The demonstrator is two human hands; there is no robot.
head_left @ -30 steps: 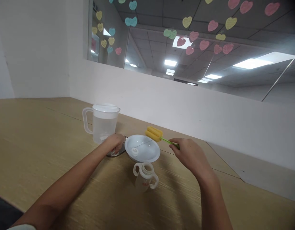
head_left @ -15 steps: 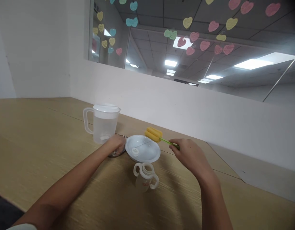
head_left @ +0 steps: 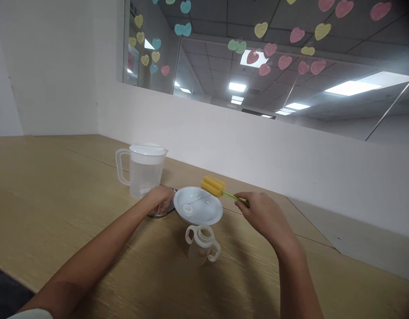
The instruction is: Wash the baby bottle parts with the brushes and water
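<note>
My right hand (head_left: 262,212) grips the green handle of a sponge bottle brush (head_left: 213,185). Its yellow sponge head is held over the far right rim of a white bowl (head_left: 209,216). A small white ring-shaped piece (head_left: 187,210) lies inside the bowl. My left hand (head_left: 161,198), fingers curled downward, is over a shiny metal plate (head_left: 167,212) left of the bowl. A bit of red shows beneath those fingers, too hidden to name. In front of the bowl stands an uncapped baby bottle (head_left: 202,246) with two handles.
A clear plastic pitcher (head_left: 146,173) with a white lid stands behind my left hand, its handle facing left. The wooden table (head_left: 74,190) meets a white wall (head_left: 204,128) at the back. Heart-shaped notes (head_left: 260,29) are stuck on the window above.
My left hand has shifted slightly over the metal plate, and some red now shows under its fingers. The right hand and the bottle brush are nearly still.
</note>
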